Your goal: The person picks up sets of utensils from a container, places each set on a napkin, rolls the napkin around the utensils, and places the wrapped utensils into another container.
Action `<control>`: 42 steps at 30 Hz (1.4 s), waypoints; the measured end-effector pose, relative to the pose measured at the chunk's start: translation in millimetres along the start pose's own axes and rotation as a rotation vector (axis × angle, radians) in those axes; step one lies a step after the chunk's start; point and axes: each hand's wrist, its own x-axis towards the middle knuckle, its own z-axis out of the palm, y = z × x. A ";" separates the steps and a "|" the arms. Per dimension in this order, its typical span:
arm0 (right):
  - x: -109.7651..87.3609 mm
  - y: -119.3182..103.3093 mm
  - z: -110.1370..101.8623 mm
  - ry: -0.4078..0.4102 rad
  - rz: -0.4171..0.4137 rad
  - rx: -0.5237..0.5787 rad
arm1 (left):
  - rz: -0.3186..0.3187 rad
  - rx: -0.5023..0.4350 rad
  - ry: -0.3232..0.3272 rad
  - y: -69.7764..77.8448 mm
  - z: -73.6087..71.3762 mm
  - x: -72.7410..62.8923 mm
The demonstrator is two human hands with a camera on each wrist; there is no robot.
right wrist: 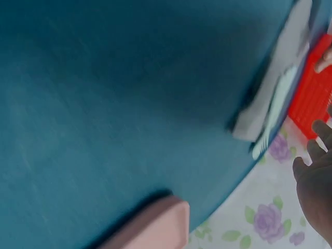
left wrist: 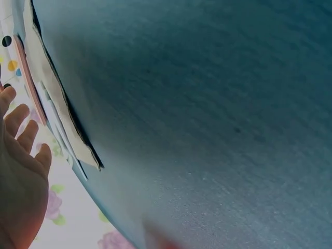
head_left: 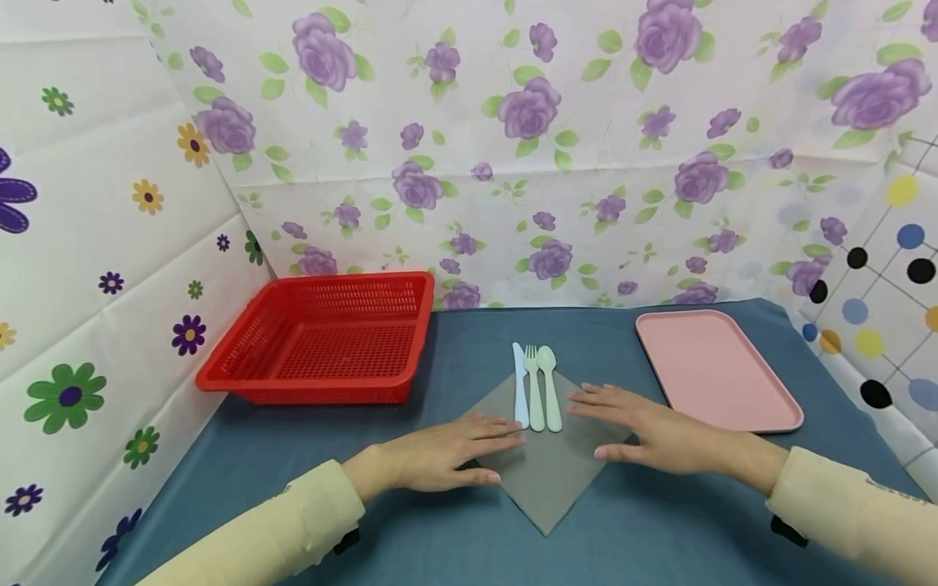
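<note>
Fingers of both hands extended and loosely spread, backs of the hands uppermost. Left hand (head_left: 440, 457) over the 9 o'clock side of a grey napkin (head_left: 545, 488), pointing to 3; right hand (head_left: 652, 431) over its 3 o'clock side, pointing between 9 and 10. Pressing on the napkin or just above it: cannot tell.

Between the hands, on the napkin: knife (head_left: 521, 395), fork (head_left: 536, 408) and spoon (head_left: 553, 403), side by side in that order from 9 to 3. Long axes nearly parallel, running 12 to 6 with a slight lean toward 11. Blade tip, tines and bowl at the 12 end, handles toward 6. Knife bluish white; fork and spoon pale green. Left fingertips right by the knife's handle end; contact unclear. Napkin laid as a diamond, one corner at 6.

Farther out, red basket (head_left: 308, 385) at 10 o'clock, long side roughly 9 to 3. Pink tray (head_left: 718, 366) at 2, long axis 11 to 5. Under everything, blue tablecloth (head_left: 440, 545); at 12, flowered backdrop (head_left: 529, 107).
</note>
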 end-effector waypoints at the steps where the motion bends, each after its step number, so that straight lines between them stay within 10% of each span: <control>1: -1.2 -1.2 3.1 -0.009 -0.006 -0.006 | 0.009 0.015 -0.007 0.7 0.8 -0.3; 26: -5.8 -10.9 37.2 -0.140 -0.077 -0.080 | 0.009 0.068 -0.074 1.2 16.3 1.1; 42: 2.4 -6.5 45.7 0.036 -0.266 -0.216 | 0.118 0.159 0.087 -4.1 18.9 8.1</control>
